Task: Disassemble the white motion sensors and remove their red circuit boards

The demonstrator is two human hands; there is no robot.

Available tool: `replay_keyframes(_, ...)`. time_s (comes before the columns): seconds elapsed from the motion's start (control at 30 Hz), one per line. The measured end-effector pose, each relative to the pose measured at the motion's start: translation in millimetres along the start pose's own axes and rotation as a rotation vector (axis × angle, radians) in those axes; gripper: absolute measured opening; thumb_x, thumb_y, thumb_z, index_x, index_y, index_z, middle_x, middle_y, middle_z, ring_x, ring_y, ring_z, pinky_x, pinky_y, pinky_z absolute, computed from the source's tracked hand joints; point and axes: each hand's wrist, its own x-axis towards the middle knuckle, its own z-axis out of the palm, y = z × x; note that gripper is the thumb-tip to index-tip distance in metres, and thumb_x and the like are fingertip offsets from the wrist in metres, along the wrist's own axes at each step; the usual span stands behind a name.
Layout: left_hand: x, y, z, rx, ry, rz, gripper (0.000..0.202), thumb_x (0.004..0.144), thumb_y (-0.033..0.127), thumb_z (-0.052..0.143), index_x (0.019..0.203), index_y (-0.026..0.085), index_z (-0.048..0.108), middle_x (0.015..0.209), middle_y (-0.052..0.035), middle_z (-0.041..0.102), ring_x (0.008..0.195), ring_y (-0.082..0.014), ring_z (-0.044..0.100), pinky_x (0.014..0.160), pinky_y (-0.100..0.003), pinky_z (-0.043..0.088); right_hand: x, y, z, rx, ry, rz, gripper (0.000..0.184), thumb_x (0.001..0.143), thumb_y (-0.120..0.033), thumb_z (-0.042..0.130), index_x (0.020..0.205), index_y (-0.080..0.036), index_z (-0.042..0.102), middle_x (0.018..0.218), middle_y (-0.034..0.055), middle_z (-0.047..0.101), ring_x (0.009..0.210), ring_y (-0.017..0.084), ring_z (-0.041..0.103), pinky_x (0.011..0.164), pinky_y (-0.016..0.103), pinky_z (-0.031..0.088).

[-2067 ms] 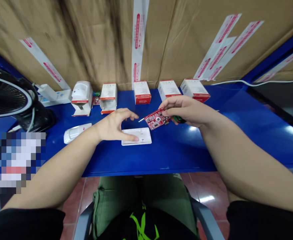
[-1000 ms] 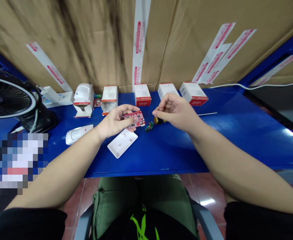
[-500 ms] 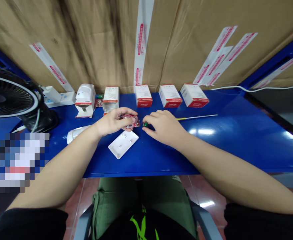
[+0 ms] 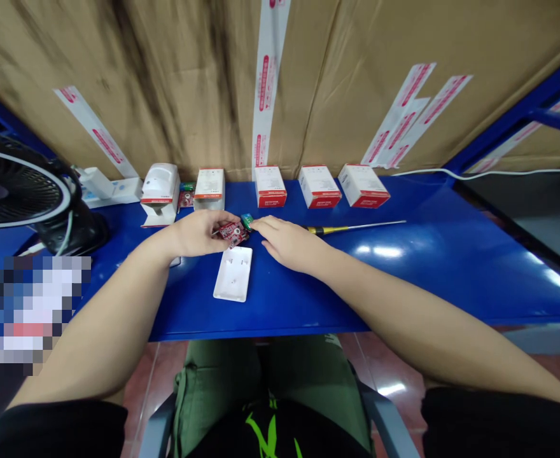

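My left hand [image 4: 196, 234] is closed around a small red circuit board [image 4: 233, 234], holding it above the blue table. Against the board's right edge is a small green part [image 4: 247, 221], whose exact kind I cannot make out. The fingertips of my right hand [image 4: 284, 243] are closed at that part, partly hiding it. Just below the board a white plastic cover [image 4: 233, 277] lies with its hollow side up. To the right of my right hand lies a screwdriver [image 4: 330, 230] with a yellow and black handle.
Several white and red boxes [image 4: 321, 187] line the back of the table [image 4: 356, 292]. A white detector housing [image 4: 160, 181] rests on the leftmost box, beside another red board [image 4: 186, 198]. A black fan [image 4: 65, 210] and a power strip [image 4: 122, 191] stand at the left.
My right hand has moved left, bringing the green part from apart to the board's edge. The board has shifted left and turned in my left hand. The white cover has turned more upright in view.
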Motion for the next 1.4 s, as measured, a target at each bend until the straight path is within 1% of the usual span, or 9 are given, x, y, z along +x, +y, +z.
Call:
replay_keyframes(0.17,0,0,-1.2,0.007,-0.048,-0.029,0.061,0.079,0.041,0.078,0.135,0.018,0.076,0.127,-0.0102,0.085,0.107,-0.0288,0.082,0.095,-0.038,0.062,14,0,-13,-0.072,-0.108,-0.007,0.043,0.104,-0.007,0.05,0.139,-0.015,0.074,0.133,0.0167,0.076,0.114,0.028,0.075,0.102,0.045,0.061)
replay_keyframes(0.27,0,1,1.0,0.081,0.011,-0.028,0.052,0.078,0.038,0.078,0.127,0.019,0.079,0.118,-0.0091,0.086,0.103,-0.0297,0.081,0.092,-0.038,0.06,28,1,-21,-0.135,-0.148,-0.043,0.041,0.104,-0.005,0.05,0.131,-0.017,0.078,0.13,0.0154,0.079,0.116,0.029,0.071,0.103,0.046,0.054)
replay_keyframes(0.37,2,2,7.7,0.13,0.058,-0.019,0.042,0.079,0.036,0.08,0.118,0.02,0.079,0.102,-0.0064,0.085,0.087,-0.0266,0.078,0.084,-0.037,0.059,42,2,-25,-0.191,-0.178,-0.054,0.037,0.106,-0.007,0.049,0.125,-0.016,0.081,0.126,0.0157,0.082,0.122,0.032,0.065,0.104,0.046,0.048)
replay_keyframes(0.5,6,2,17.9,0.194,0.119,0.029,0.03,0.079,0.033,0.084,0.106,0.022,0.078,0.091,-0.0049,0.076,0.081,-0.025,0.072,0.083,-0.037,0.059,49,3,-26,-0.188,-0.157,-0.04,0.038,0.107,-0.01,0.049,0.12,-0.019,0.084,0.12,0.0142,0.085,0.12,0.034,0.062,0.104,0.05,0.047)
replay_keyframes(0.63,8,3,21.5,0.235,0.168,0.035,0.025,0.078,0.032,0.087,0.098,0.021,0.076,0.086,-0.0041,0.065,0.085,-0.0267,0.069,0.089,-0.042,0.061,45,9,-28,-0.147,-0.101,-0.031,0.041,0.107,-0.013,0.049,0.127,-0.02,0.084,0.13,0.0137,0.083,0.125,0.036,0.06,0.108,0.056,0.046)
replay_keyframes(0.77,8,5,21.5,0.205,0.161,-0.019,0.031,0.078,0.035,0.086,0.103,0.019,0.076,0.094,-0.0049,0.064,0.08,-0.0245,0.068,0.087,-0.043,0.062,38,11,-32,-0.125,-0.108,-0.008,0.036,0.105,-0.021,0.06,0.134,-0.02,0.081,0.139,0.014,0.08,0.132,0.037,0.059,0.114,0.055,0.043)
replay_keyframes(1.0,8,11,27.4,0.094,0.226,-0.069,0.043,0.08,0.042,0.086,0.112,0.015,0.077,0.121,-0.0134,0.069,0.073,-0.0181,0.068,0.081,-0.041,0.066,23,-1,-28,-0.076,-0.094,0.022,0.035,0.106,-0.036,0.066,0.133,-0.018,0.079,0.127,0.0168,0.082,0.12,0.036,0.062,0.105,0.05,0.041)
replay_keyframes(1.13,10,8,29.8,0.103,0.24,0.001,0.038,0.084,0.044,0.083,0.111,0.018,0.079,0.119,-0.0128,0.075,0.078,-0.0206,0.07,0.084,-0.041,0.068,20,-3,-26,-0.077,-0.077,0.007,0.033,0.106,-0.033,0.063,0.132,-0.02,0.08,0.13,0.0174,0.079,0.119,0.035,0.063,0.103,0.048,0.041)
replay_keyframes(1.4,21,4,36.2,0.255,0.274,0.052,0.023,0.084,0.026,0.076,0.105,0.019,0.081,0.117,-0.0148,0.08,0.112,-0.0331,0.076,0.11,-0.05,0.062,17,-3,-24,-0.069,-0.116,-0.031,0.03,0.111,-0.03,0.056,0.125,-0.021,0.081,0.123,0.0152,0.081,0.121,0.033,0.063,0.104,0.047,0.041)
